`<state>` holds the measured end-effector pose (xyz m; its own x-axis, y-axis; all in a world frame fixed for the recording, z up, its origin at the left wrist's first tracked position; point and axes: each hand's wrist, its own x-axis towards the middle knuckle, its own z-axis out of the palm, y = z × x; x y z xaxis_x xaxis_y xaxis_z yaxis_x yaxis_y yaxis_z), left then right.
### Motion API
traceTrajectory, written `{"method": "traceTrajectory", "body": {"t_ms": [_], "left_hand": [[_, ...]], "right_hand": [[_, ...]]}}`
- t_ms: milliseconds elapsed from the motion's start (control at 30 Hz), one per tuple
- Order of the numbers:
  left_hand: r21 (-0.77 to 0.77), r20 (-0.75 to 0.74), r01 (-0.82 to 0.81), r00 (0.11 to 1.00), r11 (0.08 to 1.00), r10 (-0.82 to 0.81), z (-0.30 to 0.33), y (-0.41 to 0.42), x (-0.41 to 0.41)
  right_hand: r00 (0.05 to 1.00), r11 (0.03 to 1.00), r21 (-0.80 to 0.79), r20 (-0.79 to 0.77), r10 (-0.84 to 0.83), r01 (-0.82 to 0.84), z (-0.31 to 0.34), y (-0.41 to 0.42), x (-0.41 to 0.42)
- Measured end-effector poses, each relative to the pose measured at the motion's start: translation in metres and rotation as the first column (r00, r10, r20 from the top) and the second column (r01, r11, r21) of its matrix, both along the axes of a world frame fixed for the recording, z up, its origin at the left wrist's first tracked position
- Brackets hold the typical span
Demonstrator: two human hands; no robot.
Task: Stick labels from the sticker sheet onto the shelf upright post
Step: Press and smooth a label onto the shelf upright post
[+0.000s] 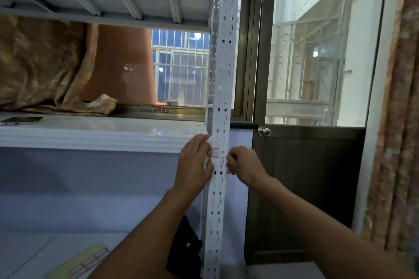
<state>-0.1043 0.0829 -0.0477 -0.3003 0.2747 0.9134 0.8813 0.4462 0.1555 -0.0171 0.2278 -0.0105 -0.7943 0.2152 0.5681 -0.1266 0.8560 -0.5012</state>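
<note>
Head view: the shelf upright post (pixel 223 88), a white perforated metal strip, runs from the top of the frame to the bottom just right of centre, its long axis vertical with a slight lean, the foot sitting a little further left than the top. 1 label (pixel 215 152), white with a red border, sits on the post's front face just below the level of the middle shelf (pixel 90 133); its edges look squared to the post, though the print on it is too small to read.

The left hand (pixel 196 163) is against the left edge of the post, its fingers lying on or right beside the label, pressing it flat as far as I can judge; the grip there looks relaxed, not closed around anything. The right hand (pixel 243 164) is just beside the post's right edge, fingers curled inward; whether they pinch a label corner or backing, or hold nothing, I cannot tell.

The sticker sheet (pixel 87 261), pale yellow with red-bordered labels in rows, lies at the near left on a pale surface, well apart from both hands, its long axis running diagonally from near left to far right. Several labels remain on it.

Judged from this, 1 label is on or nearly seated, and no other shows on the visible post. More labels are left to peel and place. A phone (pixel 21 120) rests far left on the middle shelf.
</note>
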Motion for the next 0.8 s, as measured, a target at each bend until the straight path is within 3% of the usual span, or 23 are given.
{"method": "traceTrajectory", "body": {"t_ms": [133,633,800], "left_hand": [[0.004,-0.011,0.002,1.000,1.000,-0.002,-0.003,0.002,-0.001],[0.033,-0.062,0.015,0.998,0.999,-0.013,-0.002,0.000,-0.003],[0.014,-0.060,0.064,0.996,0.998,-0.063,0.008,-0.004,0.005]], "right_hand": [[0.999,0.999,0.010,0.026,0.041,-0.041,-0.003,0.006,0.002],[0.982,1.000,-0.004,-0.189,0.019,-0.021,-0.025,-0.015,-0.006],[0.955,0.990,0.115,-0.295,-0.039,0.077,-0.037,0.004,-0.029]]}}
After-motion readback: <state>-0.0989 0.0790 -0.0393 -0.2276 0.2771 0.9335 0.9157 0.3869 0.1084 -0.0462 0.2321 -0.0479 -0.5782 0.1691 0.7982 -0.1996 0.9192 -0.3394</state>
